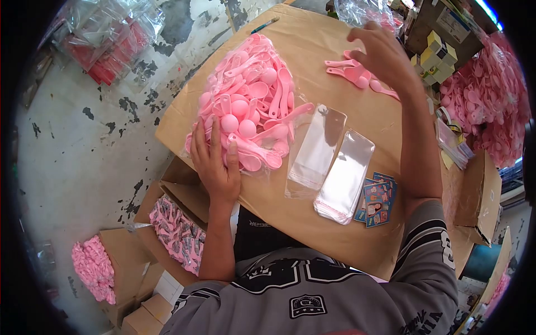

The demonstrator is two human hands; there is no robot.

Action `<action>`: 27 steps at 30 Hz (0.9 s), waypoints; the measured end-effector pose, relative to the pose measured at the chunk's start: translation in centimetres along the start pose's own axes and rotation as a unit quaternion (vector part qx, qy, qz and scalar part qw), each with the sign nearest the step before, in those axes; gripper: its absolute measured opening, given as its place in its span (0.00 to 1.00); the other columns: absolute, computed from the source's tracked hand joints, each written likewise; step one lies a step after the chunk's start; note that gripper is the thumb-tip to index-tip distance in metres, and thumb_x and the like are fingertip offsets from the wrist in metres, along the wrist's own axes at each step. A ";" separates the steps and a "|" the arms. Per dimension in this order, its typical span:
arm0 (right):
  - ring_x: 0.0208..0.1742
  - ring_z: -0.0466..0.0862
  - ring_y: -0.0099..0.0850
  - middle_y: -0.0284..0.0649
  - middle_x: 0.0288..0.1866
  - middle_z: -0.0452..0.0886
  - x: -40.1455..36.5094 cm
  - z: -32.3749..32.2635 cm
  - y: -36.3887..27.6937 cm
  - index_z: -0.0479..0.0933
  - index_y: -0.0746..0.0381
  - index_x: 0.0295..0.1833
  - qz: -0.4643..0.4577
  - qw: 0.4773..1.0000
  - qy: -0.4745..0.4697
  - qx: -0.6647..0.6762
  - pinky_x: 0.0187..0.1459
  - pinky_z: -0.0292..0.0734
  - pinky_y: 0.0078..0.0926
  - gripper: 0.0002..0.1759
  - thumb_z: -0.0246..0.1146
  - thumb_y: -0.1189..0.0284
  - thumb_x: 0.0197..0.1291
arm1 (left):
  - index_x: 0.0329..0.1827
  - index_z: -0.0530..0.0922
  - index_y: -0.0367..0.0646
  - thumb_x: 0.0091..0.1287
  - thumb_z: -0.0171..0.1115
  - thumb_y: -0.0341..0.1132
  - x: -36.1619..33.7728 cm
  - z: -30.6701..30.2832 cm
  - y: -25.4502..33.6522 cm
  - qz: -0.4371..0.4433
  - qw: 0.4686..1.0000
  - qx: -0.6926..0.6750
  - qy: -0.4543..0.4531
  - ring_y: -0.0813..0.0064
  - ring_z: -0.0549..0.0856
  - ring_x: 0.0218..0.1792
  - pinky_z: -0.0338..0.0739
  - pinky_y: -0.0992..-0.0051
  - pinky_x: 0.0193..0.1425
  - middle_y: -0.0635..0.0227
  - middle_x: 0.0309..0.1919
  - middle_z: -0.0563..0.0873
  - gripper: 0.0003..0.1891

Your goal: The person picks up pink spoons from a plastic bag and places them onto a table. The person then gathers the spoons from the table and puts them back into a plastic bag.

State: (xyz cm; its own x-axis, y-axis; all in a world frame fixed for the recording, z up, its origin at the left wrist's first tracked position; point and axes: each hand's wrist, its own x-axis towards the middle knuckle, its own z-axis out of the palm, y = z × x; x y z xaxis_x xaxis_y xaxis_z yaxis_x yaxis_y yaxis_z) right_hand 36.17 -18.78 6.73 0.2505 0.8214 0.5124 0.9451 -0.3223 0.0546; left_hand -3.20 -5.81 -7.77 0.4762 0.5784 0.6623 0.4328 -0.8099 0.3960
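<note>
A heap of pink spoons (245, 106) lies in a clear plastic bag on the brown-covered table. My left hand (214, 159) rests with spread fingers on the near left edge of this heap. Several loose pink spoons (353, 71) lie at the far right of the table. Over them is my right hand (382, 53), its fingers curved and apart with nothing visible between them. Two stacks of clear plastic sleeves, one farther (321, 142) and one nearer (346, 176), lie between the heap and some small printed cards (377, 204).
A pen (264, 25) lies near the far table edge. On the left, open cartons hold packed pink items (178, 234) and more pink pieces (94, 269). Large bags of pink spoons (486, 95) stand at right, above a cardboard box (478, 195). Plastic packs (106, 39) lie on the floor.
</note>
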 end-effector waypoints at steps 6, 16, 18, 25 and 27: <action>0.63 0.85 0.43 0.41 0.59 0.85 0.8 3.5 -8.7 0.91 0.55 0.58 -0.274 0.930 -0.048 0.241 0.62 0.84 0.37 0.20 0.70 0.85 0.64 | 0.90 0.72 0.48 0.87 0.57 0.47 0.1 -0.1 0.0 0.005 1.000 0.002 -0.004 0.40 0.69 0.85 0.58 0.43 0.89 0.44 0.87 0.70 0.31; 0.74 0.77 0.38 0.36 0.66 0.82 0.4 5.7 -8.4 0.85 0.53 0.50 -0.314 0.943 0.029 0.104 0.74 0.72 0.40 0.08 0.72 0.69 0.67 | 0.90 0.72 0.48 0.88 0.57 0.48 0.0 -0.1 0.0 0.007 1.000 0.002 -0.009 0.40 0.68 0.86 0.58 0.43 0.89 0.45 0.87 0.69 0.31; 0.71 0.80 0.38 0.36 0.63 0.85 0.9 4.7 -7.3 0.84 0.55 0.49 -0.265 0.955 -0.030 0.132 0.73 0.72 0.41 0.08 0.73 0.68 0.67 | 0.90 0.73 0.48 0.88 0.57 0.48 0.0 -0.2 0.1 0.004 1.000 0.001 -0.010 0.40 0.68 0.86 0.58 0.43 0.89 0.45 0.87 0.69 0.31; 0.52 0.90 0.43 0.40 0.48 0.90 0.1 1.4 -2.2 0.82 0.62 0.48 -0.056 0.995 -0.046 -0.070 0.59 0.83 0.45 0.10 0.75 0.69 0.70 | 0.90 0.73 0.48 0.87 0.57 0.47 0.0 -0.2 0.2 0.000 1.000 0.003 -0.003 0.39 0.69 0.84 0.59 0.43 0.88 0.45 0.88 0.69 0.31; 0.49 0.90 0.46 0.42 0.47 0.91 0.1 2.1 -2.5 0.84 0.63 0.49 -0.111 0.992 -0.040 0.041 0.56 0.85 0.45 0.09 0.74 0.70 0.72 | 0.90 0.73 0.49 0.87 0.57 0.47 -0.1 -0.1 0.2 0.001 1.000 0.005 -0.003 0.39 0.69 0.84 0.59 0.43 0.88 0.45 0.88 0.69 0.31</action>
State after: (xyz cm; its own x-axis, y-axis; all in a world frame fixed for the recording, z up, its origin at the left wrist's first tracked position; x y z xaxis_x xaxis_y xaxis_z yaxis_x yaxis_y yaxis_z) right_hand 34.30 -16.88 4.82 0.0462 0.9039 0.4252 0.9919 -0.0920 0.0878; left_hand -3.19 -6.04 -7.66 0.4811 0.5776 0.6595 0.4401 -0.8097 0.3881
